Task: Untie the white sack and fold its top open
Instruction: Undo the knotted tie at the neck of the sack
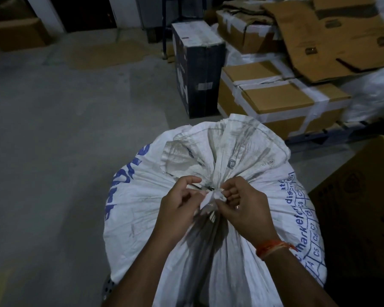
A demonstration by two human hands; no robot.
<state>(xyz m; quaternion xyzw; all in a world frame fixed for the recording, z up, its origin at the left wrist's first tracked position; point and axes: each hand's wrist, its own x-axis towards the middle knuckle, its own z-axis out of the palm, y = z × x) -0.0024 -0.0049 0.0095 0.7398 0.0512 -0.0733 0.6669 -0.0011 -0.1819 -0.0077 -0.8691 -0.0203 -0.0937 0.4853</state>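
Directly below the camera, the white sack (208,218) stands on the concrete floor (53,151), its neck still bunched. Left hand (179,207) and right hand (245,207) both pinch the tie (210,197), apparently a white strip. Leftward the floor lies open; taped cartons (282,100) and a dark box (197,69) crowd behind, and a brown carton (364,207) is just beside the sack on the right.

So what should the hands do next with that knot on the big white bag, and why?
Probably pull the loose strip ends apart to loosen the knot. The left hand and right hand both pinch the white tie at the gathered neck of the white sack, and the neck is still bunched tight, so the top cannot fold open yet.
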